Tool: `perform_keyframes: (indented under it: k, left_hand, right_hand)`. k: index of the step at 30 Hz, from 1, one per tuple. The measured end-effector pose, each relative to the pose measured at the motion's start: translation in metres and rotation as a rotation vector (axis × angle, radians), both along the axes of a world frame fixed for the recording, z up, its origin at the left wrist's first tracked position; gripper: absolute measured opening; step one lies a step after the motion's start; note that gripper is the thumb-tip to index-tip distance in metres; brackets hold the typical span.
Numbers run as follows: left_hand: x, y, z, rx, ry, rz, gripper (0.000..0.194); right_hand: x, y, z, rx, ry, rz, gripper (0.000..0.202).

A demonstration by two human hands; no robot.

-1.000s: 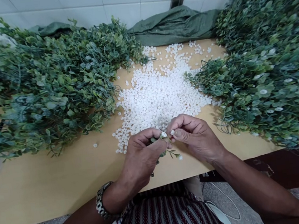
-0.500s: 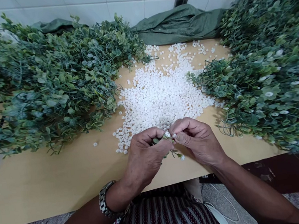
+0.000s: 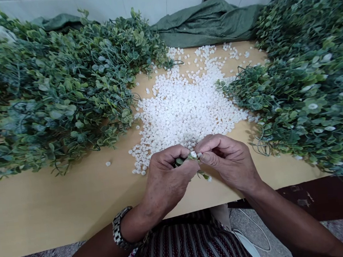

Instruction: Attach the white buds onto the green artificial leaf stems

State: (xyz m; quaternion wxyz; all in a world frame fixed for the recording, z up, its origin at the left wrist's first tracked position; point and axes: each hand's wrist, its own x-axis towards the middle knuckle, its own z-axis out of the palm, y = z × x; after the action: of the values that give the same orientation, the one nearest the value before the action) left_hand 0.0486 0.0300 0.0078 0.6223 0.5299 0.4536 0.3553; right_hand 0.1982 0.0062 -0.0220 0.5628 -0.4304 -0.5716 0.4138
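Observation:
My left hand point(image 3: 171, 178) is closed round a small green artificial sprig point(image 3: 180, 161), pinching it between thumb and forefinger. A white flower head point(image 3: 193, 154) sits on the sprig just past the thumb tip, and another white tip point(image 3: 208, 178) hangs below. Thumb and forefinger of my right hand point(image 3: 229, 161) are pinched together on a small white flower piece point(image 3: 199, 155) right beside the sprig. Most of the sprig is hidden in the left palm. A large spread of small white flower pieces point(image 3: 184, 106) lies on the table just beyond both hands.
Heaped artificial greenery point(image 3: 61, 87) covers the table's left side. More greenery with white flowers point(image 3: 311, 104) fills the right. A crumpled green cloth point(image 3: 206, 23) lies along the tiled wall. One loose white piece point(image 3: 108, 163) rests on the wooden table point(image 3: 59, 207).
Both hands stay almost in place, fingertips still together at the sprig. The sprig's lower end has shifted slightly, with less of it showing beneath the left hand. The view has tilted a little.

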Motion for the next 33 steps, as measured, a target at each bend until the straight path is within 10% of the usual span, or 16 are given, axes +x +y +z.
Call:
perform_keyframes:
  k: [33]
  left_hand:
    - [0.001,-0.003,-0.003,0.008,0.003,0.052,0.018]
  right_hand:
    - [-0.011,-0.012,-0.011,0.472,-0.46,-0.205,0.026]
